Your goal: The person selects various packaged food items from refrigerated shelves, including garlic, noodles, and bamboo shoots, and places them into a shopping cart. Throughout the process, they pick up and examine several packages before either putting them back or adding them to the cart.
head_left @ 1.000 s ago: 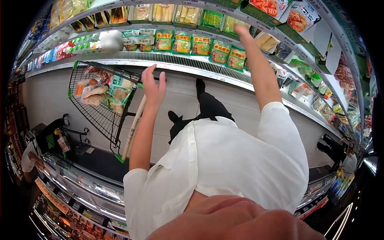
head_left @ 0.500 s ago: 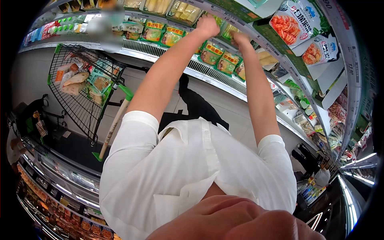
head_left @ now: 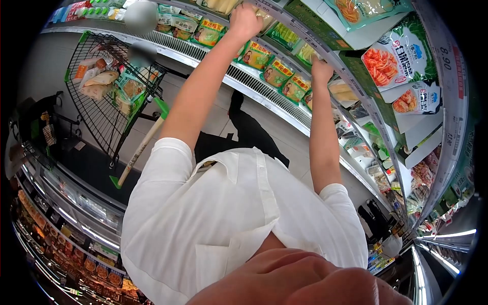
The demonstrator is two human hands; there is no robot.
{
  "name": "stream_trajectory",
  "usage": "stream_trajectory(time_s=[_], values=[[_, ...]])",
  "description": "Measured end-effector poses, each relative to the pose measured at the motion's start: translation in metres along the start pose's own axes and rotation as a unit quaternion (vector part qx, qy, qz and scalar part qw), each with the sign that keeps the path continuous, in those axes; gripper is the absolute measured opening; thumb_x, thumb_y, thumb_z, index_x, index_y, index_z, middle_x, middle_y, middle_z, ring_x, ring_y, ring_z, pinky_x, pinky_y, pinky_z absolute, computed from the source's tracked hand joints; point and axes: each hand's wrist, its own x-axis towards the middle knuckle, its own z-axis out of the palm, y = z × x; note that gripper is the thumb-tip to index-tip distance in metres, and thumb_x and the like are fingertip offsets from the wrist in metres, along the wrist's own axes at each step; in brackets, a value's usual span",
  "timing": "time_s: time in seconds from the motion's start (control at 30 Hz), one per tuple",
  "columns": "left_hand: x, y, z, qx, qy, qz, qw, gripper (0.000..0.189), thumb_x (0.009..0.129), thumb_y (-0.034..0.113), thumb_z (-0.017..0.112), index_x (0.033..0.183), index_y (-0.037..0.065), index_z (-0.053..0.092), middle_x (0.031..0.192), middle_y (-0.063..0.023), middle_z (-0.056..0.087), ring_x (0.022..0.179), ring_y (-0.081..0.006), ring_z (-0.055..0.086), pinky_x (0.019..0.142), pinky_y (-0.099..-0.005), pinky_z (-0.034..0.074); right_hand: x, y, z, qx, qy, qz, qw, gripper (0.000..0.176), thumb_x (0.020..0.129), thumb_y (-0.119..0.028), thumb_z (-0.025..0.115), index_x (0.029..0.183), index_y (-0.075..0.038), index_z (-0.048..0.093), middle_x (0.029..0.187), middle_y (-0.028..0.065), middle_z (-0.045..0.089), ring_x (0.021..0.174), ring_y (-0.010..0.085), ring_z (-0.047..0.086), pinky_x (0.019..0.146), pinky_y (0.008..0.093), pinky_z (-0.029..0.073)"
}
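Note:
My left hand (head_left: 245, 21) reaches up to the shelf edge, its fingers curled beside a pale pack (head_left: 266, 19); what they close on is hidden. Packs of long, pale yellow strips (head_left: 219, 5) lie just left of it. Lower and to the right, my right hand (head_left: 321, 70) is closed at the near edge of a clear pack of pale green vegetables (head_left: 306, 53). Between my hands sits a pack of greener vegetables (head_left: 282, 35). On the tier below stand several green-and-yellow pouches (head_left: 277, 72).
A wire shopping cart (head_left: 99, 101) with bagged groceries stands to my left, its handle (head_left: 140, 150) close to my arm. Kimchi pouches (head_left: 399, 58) rest in boxes on the upper right shelf. A vent grille (head_left: 244, 80) runs along the case's front. Another display case (head_left: 76, 208) lies behind.
My left hand has moved left, off the green vegetable pack and toward the pale yellow ones. My right hand has shifted slightly right and down. The view has turned a little.

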Motion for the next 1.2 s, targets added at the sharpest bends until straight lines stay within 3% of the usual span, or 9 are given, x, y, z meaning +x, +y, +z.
stream_trajectory(time_s=[0.07, 0.17, 0.27, 0.37, 0.43, 0.93, 1.0, 1.13, 1.2], values=[[0.005, -0.010, 0.009, 0.056, -0.061, 0.019, 0.996, 0.060, 0.092, 0.039, 0.075, 0.138, 0.001, 0.068, 0.135, -0.0303, 0.063, 0.128, -0.0466, 0.058, 0.113, -0.0540, 0.048, 0.007, -0.007, 0.000, 0.084, 0.015, -0.009, 0.996, 0.070, 0.089, -0.036, 0.086, 0.145, -0.001, 0.062, 0.139, 0.0185, 0.066, 0.121, 0.0322, 0.065, 0.099, 0.0447, 0.052], [0.003, 0.018, 0.002, 0.079, -0.071, -0.057, 0.993, 0.077, 0.088, 0.051, 0.078, 0.146, 0.002, 0.064, 0.149, -0.0307, 0.055, 0.134, -0.0475, 0.055, 0.117, -0.0535, 0.046, 0.026, 0.000, -0.014, 0.145, -0.121, 0.276, 0.942, 0.060, 0.095, -0.038, 0.083, 0.142, -0.005, 0.066, 0.134, 0.0124, 0.067, 0.118, 0.0249, 0.063, 0.083, 0.0414, 0.053], [0.013, 0.037, -0.015, 0.041, -0.104, -0.124, 0.986, 0.093, 0.084, 0.062, 0.080, 0.152, 0.003, 0.058, 0.160, -0.0305, 0.046, 0.141, -0.0491, 0.050, 0.119, -0.0539, 0.045, 0.035, 0.028, -0.022, 0.176, -0.133, 0.274, 0.936, 0.061, 0.095, -0.035, 0.084, 0.145, -0.007, 0.065, 0.139, 0.0123, 0.065, 0.122, 0.0226, 0.060, 0.088, 0.0402, 0.052], [0.022, 0.042, -0.017, 0.051, -0.032, -0.157, 0.986, 0.081, 0.080, 0.059, 0.085, 0.139, 0.006, 0.069, 0.141, -0.0250, 0.062, 0.133, -0.0380, 0.058, 0.112, -0.0487, 0.049, 0.016, 0.013, -0.031, 0.190, -0.058, 0.151, 0.968, 0.061, 0.094, -0.032, 0.085, 0.145, -0.005, 0.065, 0.139, 0.0114, 0.066, 0.122, 0.0225, 0.061, 0.097, 0.0403, 0.050], [0.031, 0.044, -0.027, 0.079, -0.145, -0.165, 0.972, 0.104, 0.070, 0.070, 0.088, 0.150, 0.008, 0.063, 0.147, -0.0251, 0.060, 0.139, -0.0363, 0.056, 0.114, -0.0488, 0.049, -0.010, -0.013, -0.046, 0.228, -0.050, 0.139, 0.962, 0.061, 0.094, -0.030, 0.085, 0.145, -0.004, 0.065, 0.139, 0.0117, 0.065, 0.124, 0.0227, 0.060, 0.101, 0.0409, 0.048], [0.033, 0.012, -0.016, -0.011, -0.113, -0.042, 0.993, 0.064, 0.081, 0.052, 0.086, 0.137, 0.021, 0.074, 0.134, -0.0126, 0.076, 0.120, -0.0332, 0.073, 0.104, -0.0478, 0.059, -0.154, 0.011, -0.077, 0.544, -0.185, 0.265, 0.774, 0.046, 0.100, -0.015, 0.072, 0.142, 0.000, 0.060, 0.131, 0.0140, 0.073, 0.116, 0.0284, 0.074, 0.099, 0.0441, 0.062], [0.031, 0.021, -0.063, -0.167, -0.211, -0.121, 0.955, 0.066, 0.081, 0.046, 0.089, 0.136, 0.013, 0.073, 0.131, -0.0162, 0.076, 0.119, -0.0318, 0.074, 0.101, -0.0470, 0.059, -0.157, 0.003, -0.071, 0.551, -0.191, 0.289, 0.759, 0.047, 0.101, -0.013, 0.070, 0.144, 0.000, 0.058, 0.136, 0.0125, 0.071, 0.120, 0.0284, 0.072, 0.103, 0.0435, 0.059], [-0.005, -0.007, -0.106, -0.325, -0.111, -0.163, 0.925, 0.067, 0.082, 0.045, 0.091, 0.132, 0.004, 0.073, 0.125, -0.0169, 0.077, 0.119, -0.0274, 0.073, 0.101, -0.0442, 0.057, -0.156, -0.015, -0.056, 0.541, -0.256, 0.298, 0.744, 0.047, 0.102, -0.015, 0.070, 0.145, 0.000, 0.058, 0.135, 0.0122, 0.071, 0.118, 0.0275, 0.072, 0.102, 0.0424, 0.059], [-0.044, 0.007, -0.171, -0.380, -0.153, -0.301, 0.861, 0.061, 0.090, 0.045, 0.088, 0.133, 0.004, 0.073, 0.129, -0.0081, 0.076, 0.123, -0.0193, 0.069, 0.110, -0.0394, 0.048, -0.154, -0.045, -0.047, 0.536, -0.281, 0.296, 0.739, 0.048, 0.102, -0.014, 0.071, 0.146, 0.000, 0.057, 0.134, 0.0118, 0.071, 0.116, 0.0266, 0.072, 0.102, 0.0422, 0.059]])
